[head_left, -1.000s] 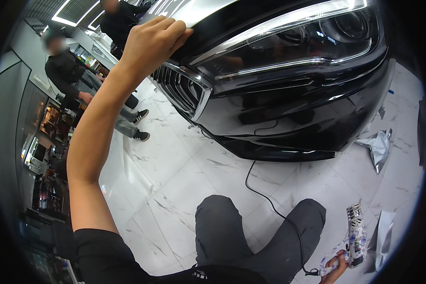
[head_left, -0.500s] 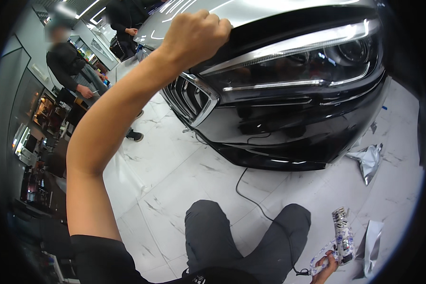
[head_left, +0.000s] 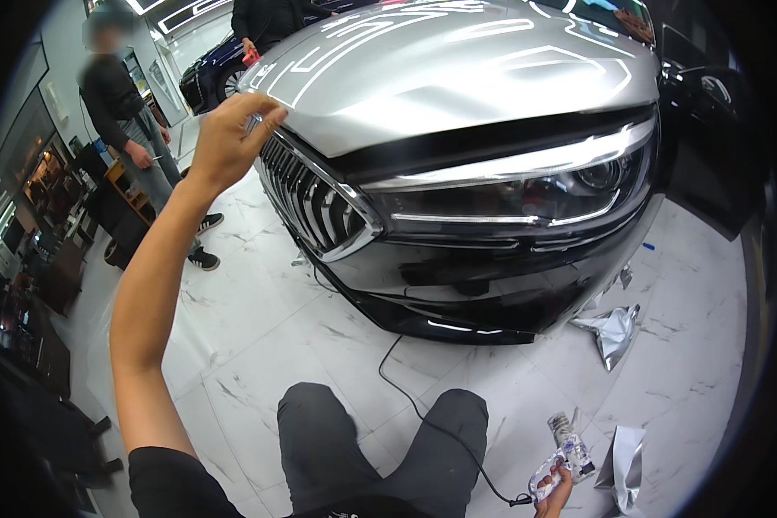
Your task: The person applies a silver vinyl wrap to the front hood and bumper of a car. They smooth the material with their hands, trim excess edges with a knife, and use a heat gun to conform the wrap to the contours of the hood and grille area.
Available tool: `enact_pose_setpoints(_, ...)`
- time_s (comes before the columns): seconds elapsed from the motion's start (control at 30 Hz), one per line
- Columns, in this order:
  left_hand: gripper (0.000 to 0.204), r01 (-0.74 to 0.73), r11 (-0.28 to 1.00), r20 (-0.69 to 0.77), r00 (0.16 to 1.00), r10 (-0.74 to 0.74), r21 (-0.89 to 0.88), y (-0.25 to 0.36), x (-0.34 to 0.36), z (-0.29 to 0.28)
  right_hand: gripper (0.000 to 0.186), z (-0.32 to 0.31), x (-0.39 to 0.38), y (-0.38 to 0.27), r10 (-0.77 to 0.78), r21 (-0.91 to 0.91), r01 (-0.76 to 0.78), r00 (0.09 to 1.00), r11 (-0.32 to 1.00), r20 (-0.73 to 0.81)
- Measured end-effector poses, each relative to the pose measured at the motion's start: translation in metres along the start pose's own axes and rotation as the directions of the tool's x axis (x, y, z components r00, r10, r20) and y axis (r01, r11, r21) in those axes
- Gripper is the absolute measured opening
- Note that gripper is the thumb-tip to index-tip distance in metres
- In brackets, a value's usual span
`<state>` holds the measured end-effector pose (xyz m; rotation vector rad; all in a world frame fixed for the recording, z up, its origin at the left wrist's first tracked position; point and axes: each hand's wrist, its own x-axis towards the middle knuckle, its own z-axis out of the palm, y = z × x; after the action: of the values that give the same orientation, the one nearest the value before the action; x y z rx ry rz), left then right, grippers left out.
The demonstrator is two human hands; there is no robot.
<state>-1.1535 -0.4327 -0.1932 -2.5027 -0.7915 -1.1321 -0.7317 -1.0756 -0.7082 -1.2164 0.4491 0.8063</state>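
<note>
My left hand (head_left: 233, 142) is raised at the front corner of the silver hood (head_left: 457, 82), above the chrome-slatted grille (head_left: 315, 203). Its fingers are bent and drawn together as in a pinch; what they hold, if anything, is too small to make out. Low on the right, my right hand (head_left: 554, 490) is wrapped round the handle of a heat gun (head_left: 571, 446) with a white and purple pattern. The gun's metal nozzle points up and away from me. Beside the grille, the headlight (head_left: 527, 190) sits above the glossy black bumper (head_left: 466, 281).
A black cord (head_left: 419, 401) trails from the heat gun over my leg toward the bumper. Crumpled silver sheets (head_left: 613, 335) lie on the marbled floor (head_left: 250, 324) at the right. One person (head_left: 116, 112) stands at the left, another (head_left: 272, 22) beyond the hood.
My left hand has moved left along the hood's front edge to the grille, its fingers less tightly curled. The view has shifted, showing more of the hood. My right hand still holds the heat gun.
</note>
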Motion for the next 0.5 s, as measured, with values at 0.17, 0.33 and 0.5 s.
enact_pose_setpoints(0.17, 0.055, -0.023, 0.999, 0.115, 0.993, 0.018, 0.041, -0.053, -0.007, 0.014, 0.026, 0.061, -0.053, -0.008, 0.05, -0.179, -0.056, 0.998, 0.982, -0.038)
enact_pose_setpoints(0.33, 0.075, -0.207, 0.978, 0.214, 0.954, 0.21, -0.04, -0.077, 0.03, 0.046, 0.012, 0.01, -0.024, 0.037, 0.01, 0.028, -0.011, 1.0, 1.0, 0.021)
enact_pose_setpoints(0.5, 0.092, -0.266, 0.913, 0.323, 0.874, 0.364, -0.308, -0.104, 0.065, 0.069, 0.011, 0.047, -0.105, 0.09, -0.175, 0.12, 0.192, 0.975, 0.974, -0.135)
